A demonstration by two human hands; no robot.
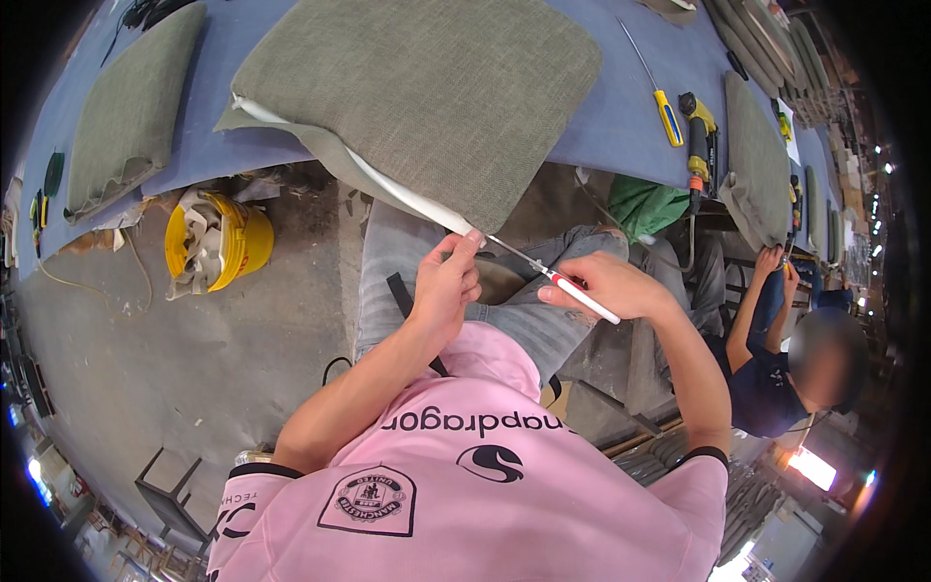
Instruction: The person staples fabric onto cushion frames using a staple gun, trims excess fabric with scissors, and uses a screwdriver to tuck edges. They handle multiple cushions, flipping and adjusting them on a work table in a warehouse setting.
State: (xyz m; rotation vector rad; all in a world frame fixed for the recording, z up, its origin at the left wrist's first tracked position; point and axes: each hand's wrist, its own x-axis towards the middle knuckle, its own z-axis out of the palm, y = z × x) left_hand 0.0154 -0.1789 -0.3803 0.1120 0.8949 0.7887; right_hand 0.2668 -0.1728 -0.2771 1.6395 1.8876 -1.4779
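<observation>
A large grey-green fabric cushion [427, 87] lies over the table's near edge, its corner reaching toward me. White padding [388, 189] shows along an open edge of its cover. My left hand [448, 276] pinches the cushion at this near corner, with thumb and finger closed. In my right hand [611, 283] is a thin metal-nosed tool with a red and white handle [589, 299]. Its tip touches or nearly touches the corner beside my left fingertips. Whether it is pliers or scissors I cannot make out.
A blue-covered table [621, 126] spans the far side, bearing a yellow-handled screwdriver [668, 118], a yellow and black power tool [698, 145] and more cushions [141, 107]. A yellow bucket [254, 244] of scraps stands below at left. Another person's hands [779, 267] work at far right.
</observation>
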